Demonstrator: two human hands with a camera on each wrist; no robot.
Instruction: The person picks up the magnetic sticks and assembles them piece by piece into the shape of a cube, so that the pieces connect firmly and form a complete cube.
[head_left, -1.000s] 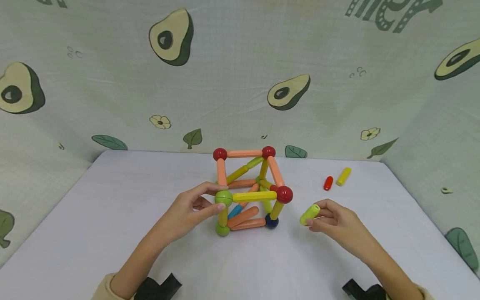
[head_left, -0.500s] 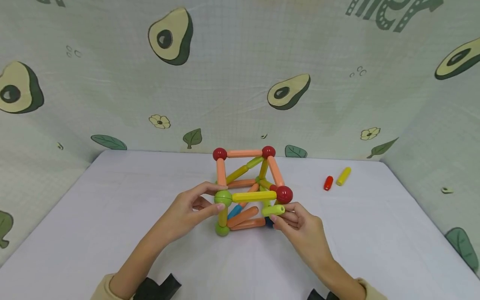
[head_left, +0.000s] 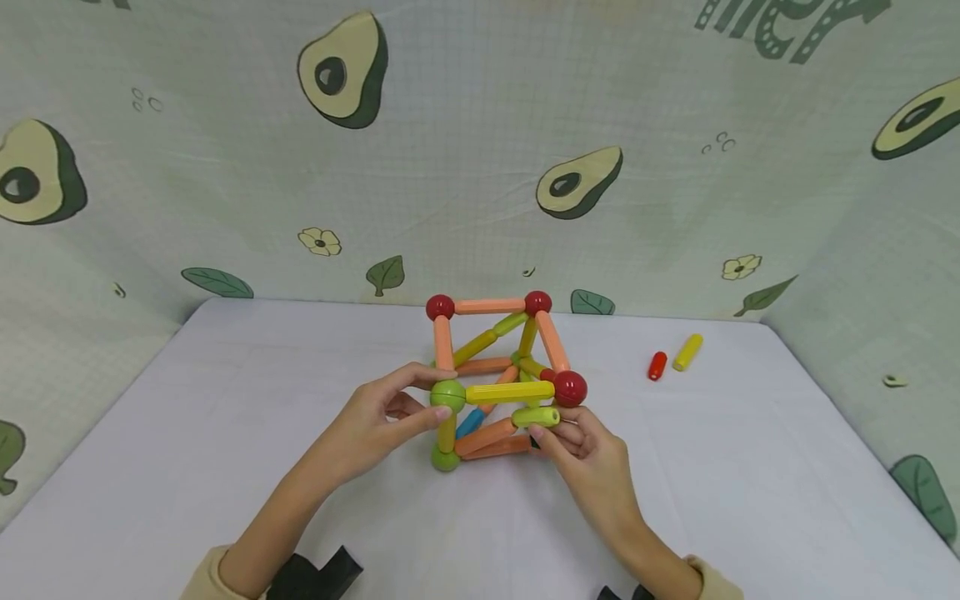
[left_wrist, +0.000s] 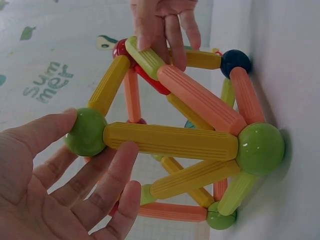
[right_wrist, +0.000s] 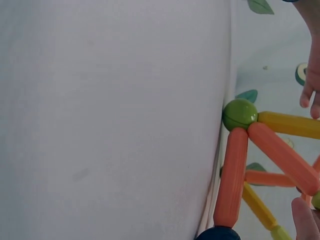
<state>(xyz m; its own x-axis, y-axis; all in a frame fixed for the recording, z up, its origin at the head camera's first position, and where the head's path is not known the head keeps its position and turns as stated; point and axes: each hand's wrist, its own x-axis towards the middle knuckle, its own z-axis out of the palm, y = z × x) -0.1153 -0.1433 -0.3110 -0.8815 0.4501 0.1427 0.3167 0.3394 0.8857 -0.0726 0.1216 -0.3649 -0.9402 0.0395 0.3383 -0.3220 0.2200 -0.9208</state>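
A cube-like frame of magnetic sticks and balls stands on the white table. My left hand (head_left: 382, 421) pinches the green ball (head_left: 447, 394) at its front upper left corner. With thumb and fingers my right hand (head_left: 592, 467) holds a short light green stick (head_left: 536, 417) below the front yellow bar (head_left: 510, 393). One end of that stick meets the slanting orange stick (left_wrist: 200, 97), which rises from the lower green ball (left_wrist: 260, 149). Its other end lies close to the red ball (head_left: 570, 388); contact there cannot be told. My right fingers partly hide the navy ball (left_wrist: 235, 63).
A short red stick (head_left: 657, 366) and a yellow stick (head_left: 687, 352) lie on the table (head_left: 187, 433) to the right of the frame. Behind the table hangs a pale cloth (head_left: 465, 167) with avocado prints.
My right hand has moved left to the frame with the light green stick, which now lines up with the slanting orange stick. That orange stick appears slightly shifted. My left hand stays on the green ball.
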